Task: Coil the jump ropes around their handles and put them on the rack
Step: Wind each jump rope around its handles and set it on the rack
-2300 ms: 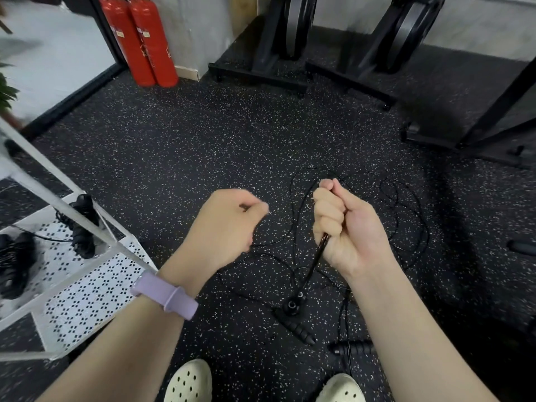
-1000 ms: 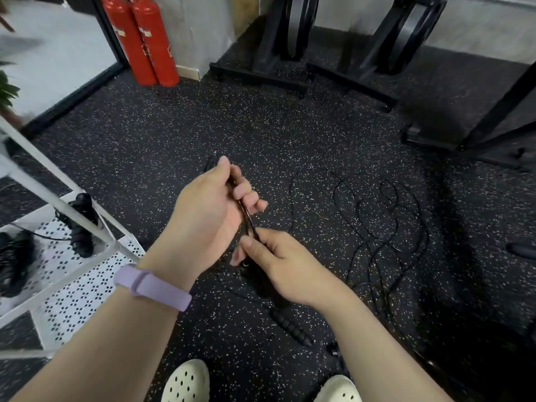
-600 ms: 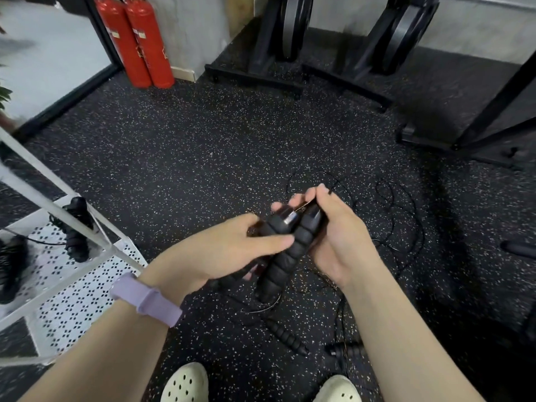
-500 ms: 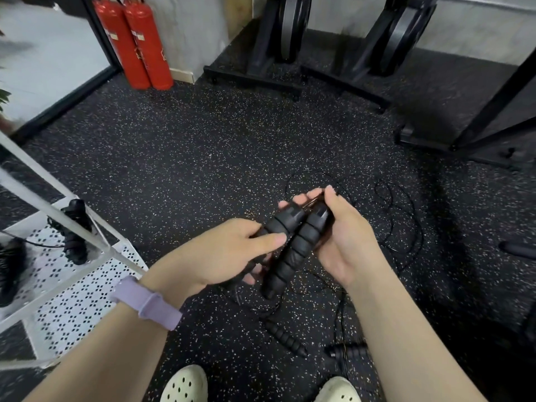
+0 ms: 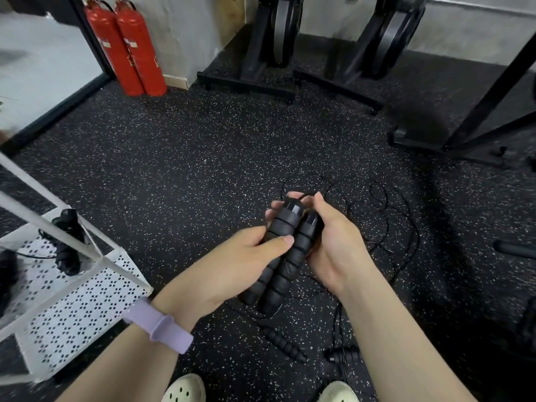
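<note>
Shoes [image 5: 185, 388]: pale perforated clogs at 6 o'clock, at the bottom edge.
Floor [image 5: 188, 169]: black speckled rubber.
Loose handles [image 5: 285, 345]: a ribbed black handle lies on the floor just above the shoes, a second one [image 5: 342, 356] at its 3 o'clock, thin cord running off it.
Wristband [image 5: 159, 324]: lilac, on the left wrist.
Left hand [image 5: 232, 265]: fingers curled under the pair of handles, thumb pressed across the top of them.
Pair of handles [image 5: 285, 253]: two ribbed black jump rope handles side by side, touching, tilted from 7 to 1 o'clock, held between both hands above the floor.
Right hand [image 5: 330, 245]: cupped round the pair from the 3 o'clock side, fingertips over the upper caps.
Cord [image 5: 383, 224]: thin black rope in loose tangled loops on the floor at 2 o'clock of the hands.
Rack [image 5: 72, 297]: white perforated shelf with white bars at 9 o'clock; a coiled black rope [image 5: 68, 242] lies on it, well apart from the hands.
Fire extinguishers [image 5: 130, 47]: two red cylinders at 11 o'clock by the wall.
Gym frames [image 5: 261, 53]: black stands at 12 to 2 o'clock.
</note>
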{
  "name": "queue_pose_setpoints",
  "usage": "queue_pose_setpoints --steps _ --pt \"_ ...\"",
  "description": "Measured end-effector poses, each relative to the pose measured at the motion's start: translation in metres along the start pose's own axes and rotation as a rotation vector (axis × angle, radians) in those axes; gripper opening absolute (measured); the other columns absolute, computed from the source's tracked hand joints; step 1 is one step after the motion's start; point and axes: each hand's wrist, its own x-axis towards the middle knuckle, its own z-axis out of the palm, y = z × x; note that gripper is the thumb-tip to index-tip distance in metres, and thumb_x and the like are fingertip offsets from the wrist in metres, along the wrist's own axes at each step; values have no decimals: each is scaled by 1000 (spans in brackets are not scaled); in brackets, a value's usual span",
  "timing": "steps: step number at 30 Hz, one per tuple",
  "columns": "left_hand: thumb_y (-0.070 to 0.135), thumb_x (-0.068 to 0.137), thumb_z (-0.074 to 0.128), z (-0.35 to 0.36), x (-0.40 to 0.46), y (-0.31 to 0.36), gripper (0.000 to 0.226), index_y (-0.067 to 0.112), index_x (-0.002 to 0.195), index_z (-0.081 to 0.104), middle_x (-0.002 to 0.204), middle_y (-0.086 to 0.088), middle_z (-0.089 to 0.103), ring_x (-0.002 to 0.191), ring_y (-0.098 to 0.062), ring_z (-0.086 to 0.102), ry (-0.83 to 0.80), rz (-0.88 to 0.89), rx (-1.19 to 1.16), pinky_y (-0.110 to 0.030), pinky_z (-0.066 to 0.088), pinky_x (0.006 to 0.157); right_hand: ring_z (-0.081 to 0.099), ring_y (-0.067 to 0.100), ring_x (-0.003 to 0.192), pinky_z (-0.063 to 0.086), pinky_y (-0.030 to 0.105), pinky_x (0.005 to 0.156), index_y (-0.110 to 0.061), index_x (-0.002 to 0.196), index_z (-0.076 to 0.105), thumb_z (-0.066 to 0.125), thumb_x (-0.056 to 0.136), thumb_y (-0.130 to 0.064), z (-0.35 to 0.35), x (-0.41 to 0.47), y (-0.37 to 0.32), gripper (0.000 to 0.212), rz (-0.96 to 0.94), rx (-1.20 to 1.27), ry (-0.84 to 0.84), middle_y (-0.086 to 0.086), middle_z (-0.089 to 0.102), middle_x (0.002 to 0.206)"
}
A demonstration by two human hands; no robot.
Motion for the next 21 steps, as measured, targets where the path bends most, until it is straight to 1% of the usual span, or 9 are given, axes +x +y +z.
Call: queue_pose_setpoints --steps 2,4,9,12,14,15,18,20,21 --pt "30 99 64 4 -1 0 14 27 113 67 100 3 79 97 -18 76 -27 0 -3 -49 57 97 74 33 101 62 46 90 -5 121 60 38 111 -37 0 2 0 40 -12 -15 19 23 74 112" --pt "22 96 70 10 -2 -2 18 27 112 65 99 0 79 94 -22 77 -41 27 -8 -50 60 91 74 31 104 62 45 89 -6 124 61 43 108 -45 -2 3 0 45 0 -25 35 21 76 112" --pt "18 98 66 20 -6 2 20 16 118 63 101 -10 77 92 -30 77 -37 131 -174 -49 62 85 74 30 106 59 40 81 -6 125 71 60 89 -65 -6 -8 -5 70 91 -191 -51 13 75 121" --pt "17 98 65 20 -7 7 26 16 124 64 103 -13 77 92 -32 76 -33 170 -283 -43 62 84 61 28 80 38 32 58 -12 119 76 75 78 -60 -7 -18 -1 63 107 -379 -153 12 75 116" --pt "18 98 64 21 -9 8 27 18 124 65 103 -13 78 94 -31 76 -42 190 -275 -44 61 88 51 32 86 29 35 60 -17 124 74 74 79 -52 -10 -22 2 57 109 -394 -220 10 74 121" --pt "19 98 64 22 -9 7 26 21 124 65 104 -10 78 96 -28 76 -45 204 -237 -45 60 90 55 37 94 34 38 65 -18 128 72 72 84 -45 -12 -22 3 52 105 -373 -255 10 72 127" --pt "37 97 65 23 -9 6 23 43 119 68 112 15 75 108 -5 70 -40 246 -1 -38 53 101 67 36 120 53 51 98 -6 129 68 66 88 -28 -15 -27 -1 46 114 -234 -324 17 68 134" --pt "70 89 57 17 -10 7 32 53 113 69 114 27 69 106 4 66 -57 204 172 -35 52 101 69 36 117 58 47 92 0 124 67 71 84 -24 -19 -28 -2 48 111 -208 -332 20 69 131" --pt "85 82 47 12 -10 7 52 49 108 72 111 27 69 101 4 67 -52 167 240 -36 53 97 71 36 111 60 45 86 1 121 67 75 78 -25 -21 -28 -4 51 124 -184 -319 20 71 127"
